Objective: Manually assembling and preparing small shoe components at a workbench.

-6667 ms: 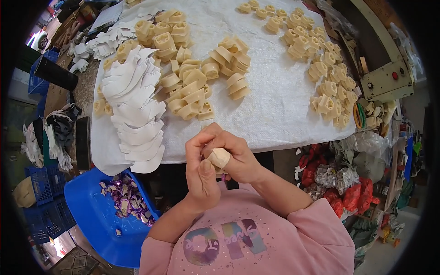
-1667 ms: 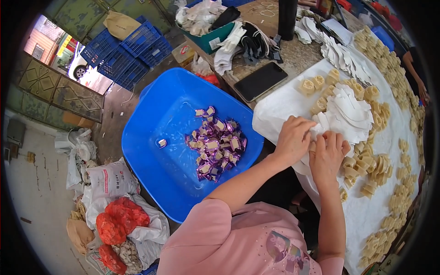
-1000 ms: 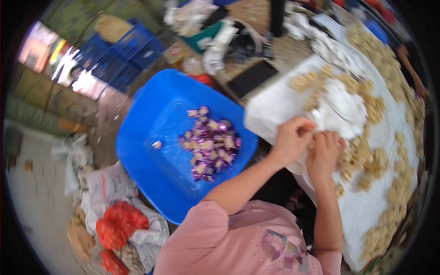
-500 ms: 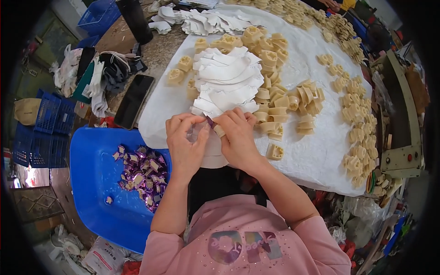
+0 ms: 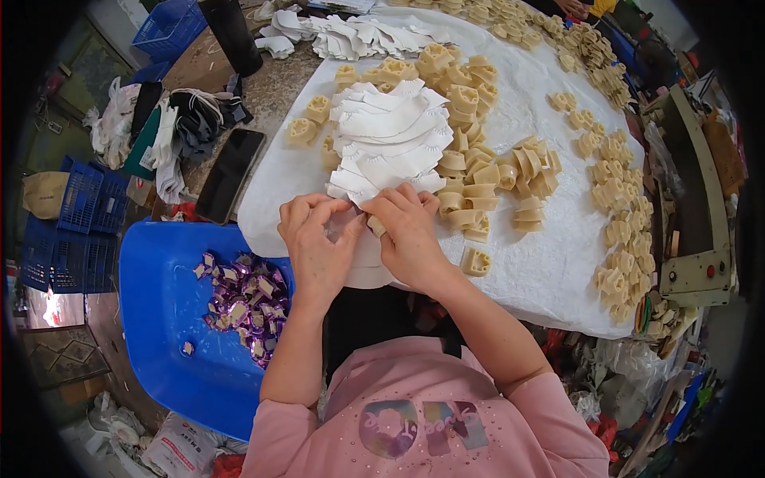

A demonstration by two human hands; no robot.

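Note:
At the table's near edge, just below a pile of white cut pieces (image 5: 390, 139), my two hands meet. My right hand (image 5: 408, 239) is closed on a small cream molded piece (image 5: 376, 226), part of which shows beneath its fingers. My left hand (image 5: 317, 248) has its thumb and fingers curled to a pinch against that piece; what its tips hold is hidden. Cream ring-shaped molded pieces (image 5: 478, 191) lie heaped beside and behind the white pile. To the left, a blue tub (image 5: 155, 334) holds many purple-foiled pieces (image 5: 247, 303) with cream faces.
A black phone (image 5: 229, 175) and a dark cylinder (image 5: 231, 36) stand or lie at the left of the table. More cream pieces (image 5: 617, 231) line the white sheet's right side. Blue crates (image 5: 76, 227) are at far left, a metal machine frame (image 5: 693, 215) at right. Another person's hand (image 5: 572, 8) shows at the top.
A purple bit between my fingertips has gone from sight. My left hand has shifted slightly left, and my right fingers have closed further over the cream piece.

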